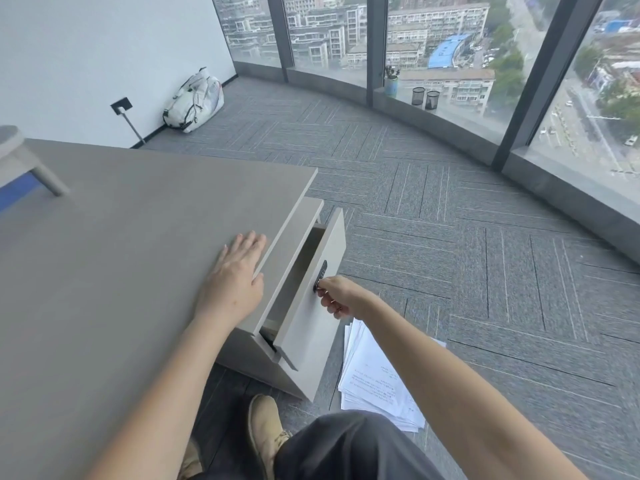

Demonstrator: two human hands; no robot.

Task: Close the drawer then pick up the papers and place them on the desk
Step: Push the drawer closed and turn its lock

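The grey desk (121,237) fills the left side. Its top drawer (311,306) stands pulled out at the desk's right end, showing a dark hollow inside. My right hand (337,296) is closed on the black handle (320,275) on the drawer front. My left hand (235,275) lies flat on the desk top by its right edge, fingers spread, holding nothing. A loose stack of printed white papers (374,372) lies on the carpet to the right of the drawer unit, partly hidden under my right forearm.
Grey patterned carpet (485,254) spreads to a curved window wall. A white bag (194,102) leans on the far wall. A blue pot (391,85) and two black mesh cups (426,97) stand on the window sill. A grey stand (20,157) sits at the desk's far left. My knee and shoe are below.
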